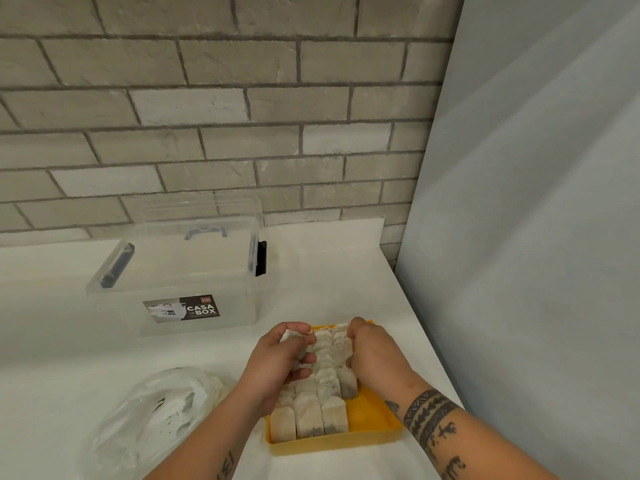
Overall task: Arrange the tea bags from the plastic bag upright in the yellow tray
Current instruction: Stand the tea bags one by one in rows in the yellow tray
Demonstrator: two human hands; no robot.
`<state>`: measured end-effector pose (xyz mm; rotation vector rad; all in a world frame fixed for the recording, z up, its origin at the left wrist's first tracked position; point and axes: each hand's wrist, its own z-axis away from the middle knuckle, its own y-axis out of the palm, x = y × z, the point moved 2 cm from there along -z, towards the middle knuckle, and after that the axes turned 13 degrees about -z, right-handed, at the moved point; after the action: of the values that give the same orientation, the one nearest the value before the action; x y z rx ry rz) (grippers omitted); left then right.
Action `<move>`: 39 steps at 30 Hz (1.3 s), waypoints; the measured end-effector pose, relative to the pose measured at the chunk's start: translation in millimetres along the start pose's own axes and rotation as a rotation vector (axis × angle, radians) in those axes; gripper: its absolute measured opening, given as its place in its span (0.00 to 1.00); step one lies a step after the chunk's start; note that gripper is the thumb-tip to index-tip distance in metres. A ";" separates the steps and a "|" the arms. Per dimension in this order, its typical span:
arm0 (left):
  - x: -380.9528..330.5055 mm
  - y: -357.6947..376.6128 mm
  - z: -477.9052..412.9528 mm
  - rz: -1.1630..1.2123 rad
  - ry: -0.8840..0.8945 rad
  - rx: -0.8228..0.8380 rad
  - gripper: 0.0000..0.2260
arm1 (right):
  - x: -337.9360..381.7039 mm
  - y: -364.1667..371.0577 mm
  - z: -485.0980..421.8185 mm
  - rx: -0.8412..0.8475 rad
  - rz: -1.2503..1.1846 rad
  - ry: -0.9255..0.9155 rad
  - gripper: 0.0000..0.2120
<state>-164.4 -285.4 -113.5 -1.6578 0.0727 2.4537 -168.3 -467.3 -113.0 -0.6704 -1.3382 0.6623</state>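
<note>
Holding a tea bag [288, 336] curled in my left hand [282, 362] at the far-left edge of the yellow tray [375, 436], I brace the standing rows [323, 375] with my right hand [374, 348], fingers bent down into them (whether they pinch one, I cannot tell). Wedging this bag in hard could topple the rows toward the bare right strip; more wait in the plastic bag [149, 417].
</note>
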 end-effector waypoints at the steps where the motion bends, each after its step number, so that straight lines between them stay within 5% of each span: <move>1: -3.4 1.5 0.2 0.042 -0.009 0.032 0.11 | 0.4 -6.1 -0.6 -0.016 -0.025 -0.017 0.14; 10: -33.7 20.8 3.9 0.281 0.056 0.227 0.13 | 20.1 -58.3 15.7 -0.109 -0.499 -0.165 0.08; 20: -47.4 39.0 13.7 -0.082 0.169 0.091 0.14 | 29.2 -63.4 10.2 -0.077 -0.550 -0.153 0.07; 31: -45.7 36.4 8.5 0.062 0.224 -0.067 0.12 | 18.4 -55.7 7.2 -0.123 -0.863 0.015 0.03; 39: -43.1 30.3 6.6 -0.084 0.300 -0.098 0.10 | 14.7 -64.7 5.5 -0.036 -0.724 -0.060 0.11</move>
<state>-160.1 -319.4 -72.9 -2.0147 -0.0774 2.1628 -169.1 -497.7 -53.8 -0.1578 -1.5230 0.0716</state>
